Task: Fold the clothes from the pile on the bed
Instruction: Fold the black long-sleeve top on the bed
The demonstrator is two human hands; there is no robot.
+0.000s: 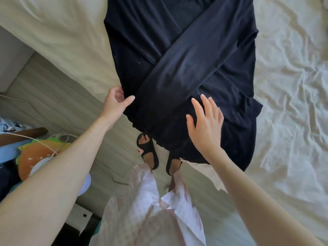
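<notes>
Where the black garment (186, 68) overhangs the bed (284, 86), left hand (116, 100) pinching its near-left edge. Right hand (206, 125) fingers spread flat on folded sleeve (186, 68)

Soft, bright daylight, strongest on the bed (292, 86) at right, washing out its creases. Wide-angle bending at the edges; slightly soft throughout, shadows faint.
</notes>
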